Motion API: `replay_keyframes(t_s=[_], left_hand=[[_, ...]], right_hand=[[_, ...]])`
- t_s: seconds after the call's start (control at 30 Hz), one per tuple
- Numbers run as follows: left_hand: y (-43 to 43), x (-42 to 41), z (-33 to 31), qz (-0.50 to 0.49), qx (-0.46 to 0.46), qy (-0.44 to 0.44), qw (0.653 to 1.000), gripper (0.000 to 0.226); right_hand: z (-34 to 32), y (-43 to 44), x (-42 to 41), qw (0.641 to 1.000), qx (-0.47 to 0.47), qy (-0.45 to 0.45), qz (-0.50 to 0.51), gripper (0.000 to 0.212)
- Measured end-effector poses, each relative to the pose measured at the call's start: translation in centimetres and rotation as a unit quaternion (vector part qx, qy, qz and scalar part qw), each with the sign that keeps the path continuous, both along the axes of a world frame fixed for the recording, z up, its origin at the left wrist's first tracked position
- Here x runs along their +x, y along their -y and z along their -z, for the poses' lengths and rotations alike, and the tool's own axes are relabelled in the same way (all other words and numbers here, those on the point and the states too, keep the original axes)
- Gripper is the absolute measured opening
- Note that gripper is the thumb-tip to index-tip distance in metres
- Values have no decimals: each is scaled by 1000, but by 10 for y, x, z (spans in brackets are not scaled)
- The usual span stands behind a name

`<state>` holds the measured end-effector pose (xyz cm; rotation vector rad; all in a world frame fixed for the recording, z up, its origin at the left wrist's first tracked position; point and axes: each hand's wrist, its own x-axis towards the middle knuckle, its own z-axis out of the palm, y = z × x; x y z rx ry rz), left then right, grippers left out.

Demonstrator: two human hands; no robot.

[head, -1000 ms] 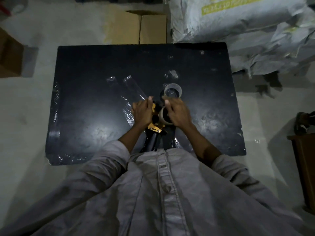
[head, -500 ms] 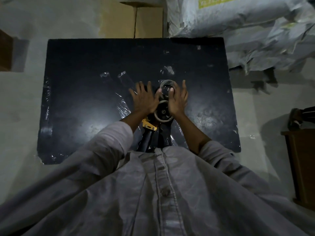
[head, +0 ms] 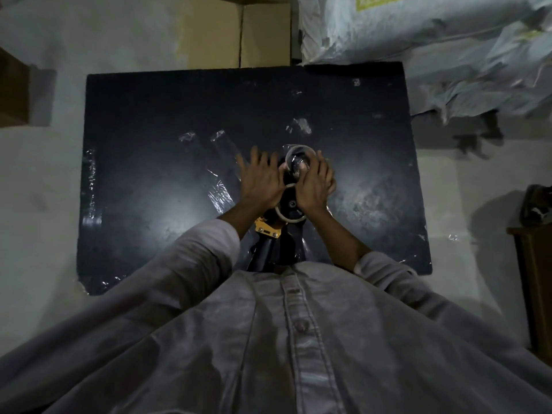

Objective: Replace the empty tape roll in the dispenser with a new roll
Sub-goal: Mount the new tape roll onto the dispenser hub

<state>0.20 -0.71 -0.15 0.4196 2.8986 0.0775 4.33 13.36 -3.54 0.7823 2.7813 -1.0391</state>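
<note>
Hands meet at centre frame over a black surface (head: 149, 162). Left hand (head: 260, 183), fingers spread wide, presses the tape dispenser (head: 268, 234); right hand (head: 313, 186) grips the clear tape roll (head: 299, 153). Upper-right sack's (head: 418, 28) yellow label is unreadable.

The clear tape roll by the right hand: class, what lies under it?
The black table shows through and around the clear tape roll. The right hand covers its near side, so any contact with the dispenser is hidden.
</note>
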Motion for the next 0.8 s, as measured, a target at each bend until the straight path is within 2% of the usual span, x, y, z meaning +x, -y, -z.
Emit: replay_keyframes(t_s=[0.13,0.2,0.27,0.37,0.47,0.67,0.8], left_hand=[[-8,-3,-16,18,-37,18,999,84],[-17,-1,-10,-78,28,31,996,85],[-22,2,-2,-198,124,71,970,83],[-19,11,11,-181,114,47,976,79],[-17,11,14,-175,104,35,978,79],[-20,11,11,-219,120,90,964,79],[-23,11,10,-244,149,96,953,78]], right_hand=[[-2,-2,-1,999,-23,13,39,54],[-5,-3,0,998,-46,17,44,58],[-10,-1,2,998,-52,11,32,60],[-8,0,3,998,-59,-2,29,59],[-4,-2,5,991,-107,4,75,60],[-7,-1,9,981,-166,-3,99,50],[0,2,10,979,-170,-17,109,54]])
